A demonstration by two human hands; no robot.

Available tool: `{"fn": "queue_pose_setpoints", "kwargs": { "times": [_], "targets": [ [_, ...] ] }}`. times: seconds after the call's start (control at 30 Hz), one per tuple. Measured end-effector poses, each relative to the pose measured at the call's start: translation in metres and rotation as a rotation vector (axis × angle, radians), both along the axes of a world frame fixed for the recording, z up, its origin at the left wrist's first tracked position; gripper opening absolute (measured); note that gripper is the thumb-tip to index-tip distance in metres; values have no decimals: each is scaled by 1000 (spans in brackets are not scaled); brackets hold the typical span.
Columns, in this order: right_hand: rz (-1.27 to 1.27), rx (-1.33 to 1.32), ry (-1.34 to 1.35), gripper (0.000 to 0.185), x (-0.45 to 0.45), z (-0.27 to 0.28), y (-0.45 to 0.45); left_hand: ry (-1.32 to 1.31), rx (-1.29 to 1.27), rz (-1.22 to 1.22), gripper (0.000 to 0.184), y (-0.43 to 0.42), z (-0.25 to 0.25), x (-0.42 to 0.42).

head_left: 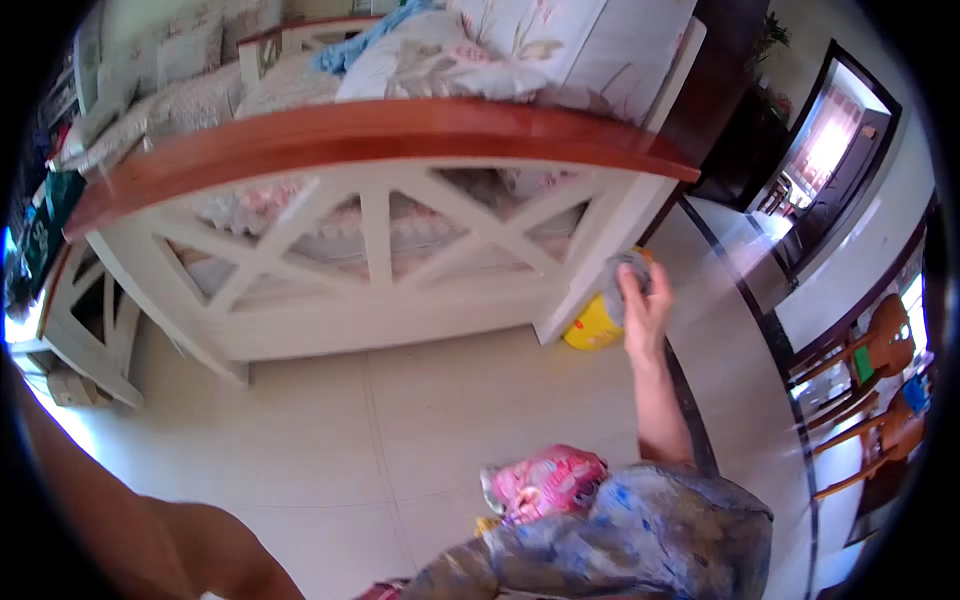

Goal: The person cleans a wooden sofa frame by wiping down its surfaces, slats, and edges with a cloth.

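My right hand is at the right end of a white wooden footboard, fingers closed on a bunched grey cloth. Just below and behind the cloth, a yellow tub stands on the floor against the footboard's leg. Whether the cloth touches the tub, I cannot tell. My left arm shows bent at the lower left edge, but its hand is out of view. A pink printed plastic bag lies on the floor beside my knee, in patterned trousers.
The footboard has a reddish-brown top rail. Floral cushions and a blue cloth lie behind it. Wooden chairs stand at the right, near a doorway. Another white wooden frame stands at the left.
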State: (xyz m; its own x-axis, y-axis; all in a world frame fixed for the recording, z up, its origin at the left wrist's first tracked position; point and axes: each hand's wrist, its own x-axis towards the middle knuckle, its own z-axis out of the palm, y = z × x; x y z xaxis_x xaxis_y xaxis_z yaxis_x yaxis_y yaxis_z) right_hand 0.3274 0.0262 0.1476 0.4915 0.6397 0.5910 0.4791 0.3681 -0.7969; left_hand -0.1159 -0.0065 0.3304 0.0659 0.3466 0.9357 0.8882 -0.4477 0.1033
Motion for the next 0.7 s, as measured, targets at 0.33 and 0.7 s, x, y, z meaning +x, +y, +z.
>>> {"fn": "queue_pose_setpoints", "kwargs": {
  "times": [0.33,0.7],
  "targets": [
    [-439,305,-591,19,98,154,47,-17,105,99,44,0,7,1],
    [-109,-333,-680,20,164,155,145,-29,121,104,39,5,13,1]
  ]
}}
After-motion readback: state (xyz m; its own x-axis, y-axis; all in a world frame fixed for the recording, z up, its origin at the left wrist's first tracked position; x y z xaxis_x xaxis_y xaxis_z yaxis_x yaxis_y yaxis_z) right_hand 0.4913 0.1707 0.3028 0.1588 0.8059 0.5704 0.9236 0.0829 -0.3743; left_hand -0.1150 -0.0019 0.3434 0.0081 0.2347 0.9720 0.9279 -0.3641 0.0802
